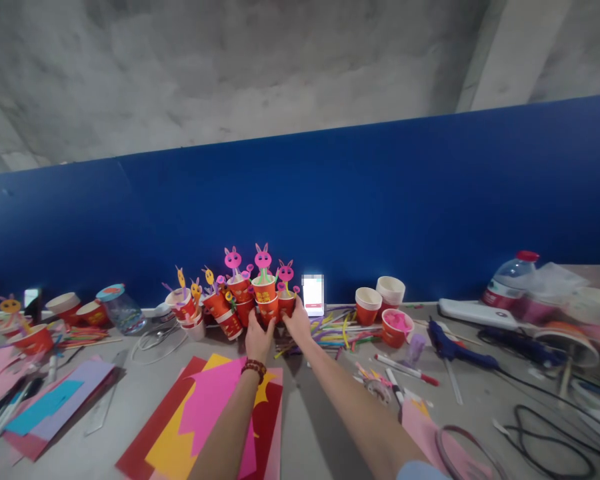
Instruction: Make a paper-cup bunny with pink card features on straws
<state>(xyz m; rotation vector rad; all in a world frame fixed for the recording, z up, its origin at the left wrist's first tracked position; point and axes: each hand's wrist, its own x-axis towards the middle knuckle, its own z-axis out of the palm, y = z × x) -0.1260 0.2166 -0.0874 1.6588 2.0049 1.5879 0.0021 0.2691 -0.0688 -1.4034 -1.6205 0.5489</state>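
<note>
Both my hands reach to the back of the table, at a group of red paper cups with paper animal heads. My left hand (259,337), with a beaded bracelet at the wrist, is closed around the lower part of a stacked red cup (267,299) that bears a pink rabbit head (263,259). Just right of it, my right hand (296,321) grips a smaller-looking red cup (286,305) with another pink head (285,272). More decorated cups (229,320) stand or lean against each other on the left, some with yellow heads.
Colored paper sheets (215,407) lie in front. Pipe cleaners (337,330) and a lit phone (313,295) are behind my right hand. Rightward are stacked cups (367,307), markers (406,369), a blue glue gun (455,348), cables and a bottle (510,280). A blue partition (330,200) rises behind.
</note>
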